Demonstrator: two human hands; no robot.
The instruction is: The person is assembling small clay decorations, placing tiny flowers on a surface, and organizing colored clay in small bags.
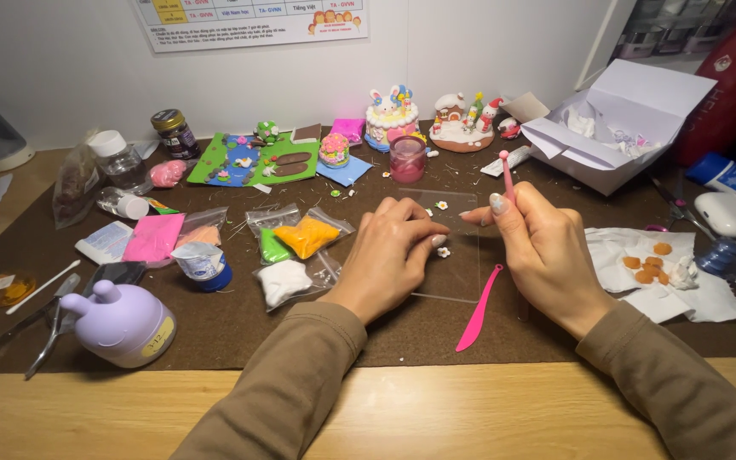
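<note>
My left hand (395,249) rests with curled fingers on a clear plastic sheet (457,271), its fingertips beside a tiny white clay flower (443,252). Another small white flower (441,205) lies farther back on the sheet. My right hand (538,247) grips a thin pink ball-tipped modelling tool (507,175), held upright above the sheet. A pink plastic clay knife (479,308) lies on the brown mat (240,328) between my hands.
Bags of yellow, green and white clay (300,243) lie to the left, with a purple bottle (121,324), scissors (19,336) and small jars. Finished clay models (392,115) stand at the back. A white paper box (615,128) and tissue with orange pieces (653,268) sit right.
</note>
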